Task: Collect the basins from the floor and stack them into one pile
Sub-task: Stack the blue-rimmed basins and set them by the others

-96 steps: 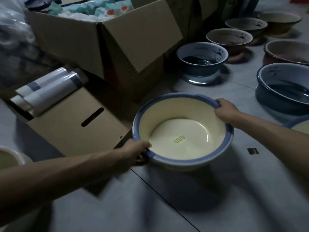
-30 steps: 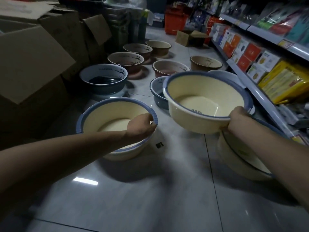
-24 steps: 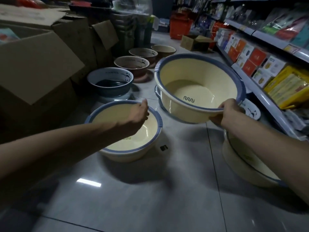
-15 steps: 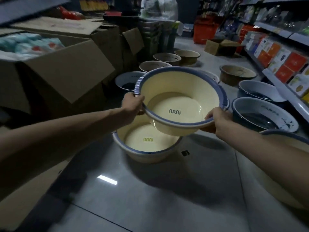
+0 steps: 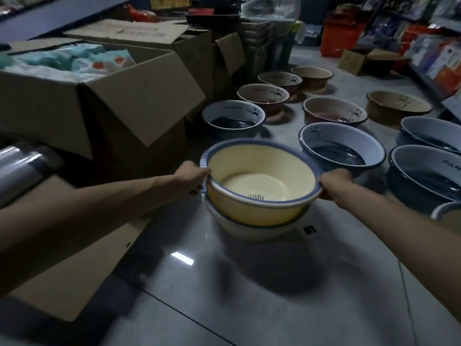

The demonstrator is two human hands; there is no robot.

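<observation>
Cream basin [image 5: 259, 188], just aloft, is sinking into the lower basin [image 5: 249, 231], starting our pile. Our left hand [image 5: 192, 176] and right hand [image 5: 334, 182] are curling round its rim.

- A shop aisle is shown, dimly lit.
- Shelves [image 5: 441, 58] along the right are filled with rows of brightly coloured boxed and packeted goods.
- Open cardboard boxes [image 5: 129, 103] are stacked along the left, and one is packed with wrapped soft packs [image 5: 74, 61].
- Basins [image 5: 341, 136] are laid out in rows on the tiled floor [image 5: 249, 283], several of each design.
- A red crate [image 5: 340, 38] and a further carton [image 5: 354, 62] are seen at the far end.
</observation>
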